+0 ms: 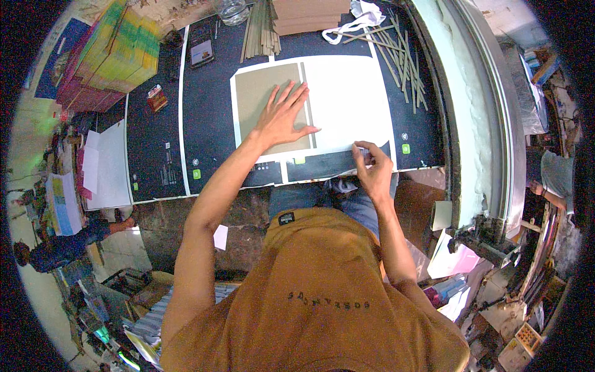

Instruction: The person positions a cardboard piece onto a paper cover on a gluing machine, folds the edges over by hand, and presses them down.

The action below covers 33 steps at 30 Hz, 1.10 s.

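A large white sheet (350, 93) lies on the dark table. On its left part sits a grey-brown board (253, 87), with a narrow grey strip (302, 69) along the board's right side. My left hand (282, 119) is spread flat over the board, its fingertips reaching the strip and its thumb pointing right onto the sheet. At the sheet's near edge, right of the middle, my right hand (374, 168) has thumb and forefinger closed on the paper. Its other fingers are curled and partly hidden.
Behind the sheet stand a bundle of grey strips (261, 31) and a brown board stack (310, 15). Loose strips (403, 62) and a white cloth (356, 23) lie back right. A tall colourful stack (118, 53) rises left; a pale machine frame (474, 111) borders the right.
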### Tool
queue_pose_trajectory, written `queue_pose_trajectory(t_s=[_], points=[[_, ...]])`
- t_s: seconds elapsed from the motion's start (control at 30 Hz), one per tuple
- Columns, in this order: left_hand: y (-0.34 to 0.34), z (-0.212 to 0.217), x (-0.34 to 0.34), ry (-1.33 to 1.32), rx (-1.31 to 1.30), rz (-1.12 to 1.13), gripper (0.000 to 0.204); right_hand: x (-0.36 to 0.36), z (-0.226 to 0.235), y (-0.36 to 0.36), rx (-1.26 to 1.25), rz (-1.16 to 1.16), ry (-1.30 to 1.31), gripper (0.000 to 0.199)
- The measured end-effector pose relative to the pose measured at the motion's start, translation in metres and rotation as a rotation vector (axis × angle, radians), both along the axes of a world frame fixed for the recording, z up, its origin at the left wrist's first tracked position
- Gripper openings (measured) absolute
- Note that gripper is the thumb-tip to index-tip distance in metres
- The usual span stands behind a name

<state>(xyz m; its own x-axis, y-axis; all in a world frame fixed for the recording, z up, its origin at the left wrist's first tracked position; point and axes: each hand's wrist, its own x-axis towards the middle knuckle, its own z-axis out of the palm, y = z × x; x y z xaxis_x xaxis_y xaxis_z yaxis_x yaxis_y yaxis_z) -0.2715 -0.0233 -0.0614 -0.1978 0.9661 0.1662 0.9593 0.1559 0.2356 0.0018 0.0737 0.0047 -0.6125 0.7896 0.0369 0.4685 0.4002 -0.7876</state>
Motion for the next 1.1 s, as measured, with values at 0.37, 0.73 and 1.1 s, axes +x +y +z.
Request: queue_pose_trajectory(t_s=[0.37,0.73,1.1], points=[[0.016,0.012,-0.003,-0.122,0.118,0.034,0.100,0.020,-0.044,0.057,0.431,-0.263,0.039,0.029],[0.288,0.043,-0.003,0.174,0.119,0.158,0.030,0.026,-0.065,0.069,0.583,-0.322,0.040,0.051],[0.349,0.065,0.002,-0.283,-0.147,0.267,0.031,0.028,-0.064,0.070,0.555,-0.383,0.078,0.044]])
